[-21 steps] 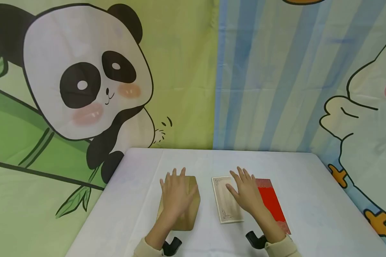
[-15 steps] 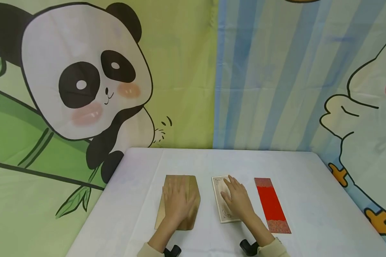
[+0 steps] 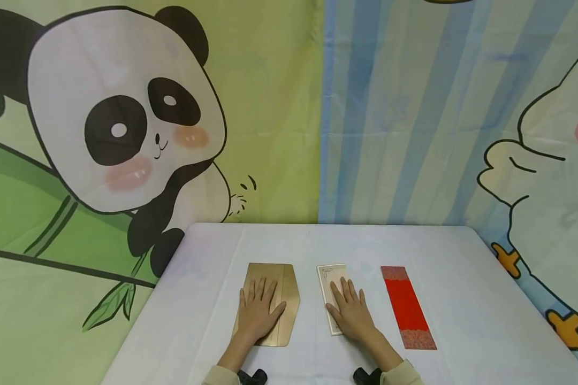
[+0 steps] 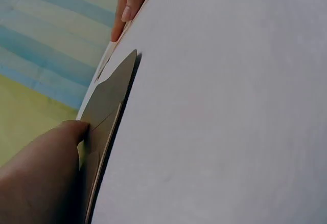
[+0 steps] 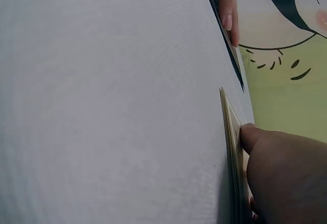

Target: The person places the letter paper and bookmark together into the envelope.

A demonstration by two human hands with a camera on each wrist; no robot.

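A tan, envelope-like paper piece [image 3: 289,299] with a tapered flap on its right side lies flat on the table. My left hand [image 3: 258,316] rests on it, fingers straight and spread; the left wrist view shows the thumb [image 4: 75,130] on the paper. To the right lies a thin stack of cream cards [image 3: 326,274] with an ornate printed border. My right hand [image 3: 352,316] lies over this stack with straight fingers, hiding its lower right part. In the right wrist view the stack's layered edge [image 5: 232,168] shows under the thumb.
A red strip [image 3: 408,305] with patterned ends lies to the right of the cream stack, apart from both hands. Beneath everything is a white-covered table [image 3: 477,299]. Behind it hang a panda-print cloth [image 3: 270,107] and a blue striped cloth [image 3: 414,107].
Both hands have come down and back toward me onto the tan paper and the cream cards. The right hand moved left, uncovering the red strip. The papers stay in place.
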